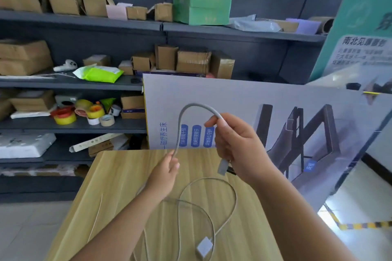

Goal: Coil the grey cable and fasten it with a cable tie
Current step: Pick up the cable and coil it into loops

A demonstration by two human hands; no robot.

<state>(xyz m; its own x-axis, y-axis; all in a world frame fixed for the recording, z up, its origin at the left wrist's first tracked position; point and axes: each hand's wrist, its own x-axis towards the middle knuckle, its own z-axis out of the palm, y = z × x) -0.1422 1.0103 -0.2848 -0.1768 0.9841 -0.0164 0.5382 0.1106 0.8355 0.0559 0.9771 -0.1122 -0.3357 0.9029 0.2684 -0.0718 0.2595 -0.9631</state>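
Note:
The grey cable (181,121) arches in the air between my two hands above the wooden table (118,186). My right hand (237,140) grips the cable near one end, and its grey plug (223,167) hangs below my fingers. My left hand (167,169) pinches the cable lower down at the left. The rest of the cable lies in loose loops on the table, ending at a small white square adapter (204,247). A thin pale cable tie (96,217) lies on the table at the left.
A large printed board (275,101) leans upright behind the table's far edge. Dark shelves (74,85) with cardboard boxes, tape rolls and bags fill the left and back. A yellow-black floor stripe (360,225) runs at the right.

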